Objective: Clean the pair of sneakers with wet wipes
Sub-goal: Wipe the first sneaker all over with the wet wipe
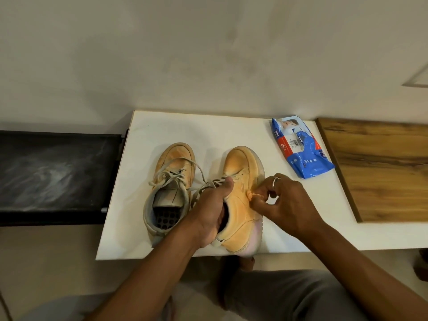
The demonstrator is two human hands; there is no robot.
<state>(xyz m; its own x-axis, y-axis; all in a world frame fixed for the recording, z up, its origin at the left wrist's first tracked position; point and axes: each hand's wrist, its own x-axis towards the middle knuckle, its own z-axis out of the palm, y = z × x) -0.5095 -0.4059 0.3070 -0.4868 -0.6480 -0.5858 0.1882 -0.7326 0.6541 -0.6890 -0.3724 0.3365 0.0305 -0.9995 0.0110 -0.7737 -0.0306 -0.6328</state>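
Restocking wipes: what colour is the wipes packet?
Mostly blue, with white and red panels: wipes packet, head view.

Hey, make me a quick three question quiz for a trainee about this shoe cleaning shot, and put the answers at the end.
1. True or false: the left hand is gripping the collar of the right-side sneaker.
2. What does the right hand press against that sneaker? A) brush B) small wadded wipe C) sponge
3. Fill in: the blue wipes pack lies on the white board, to the ____ of the shoes.

Key: 1 true; 2 B; 3 right
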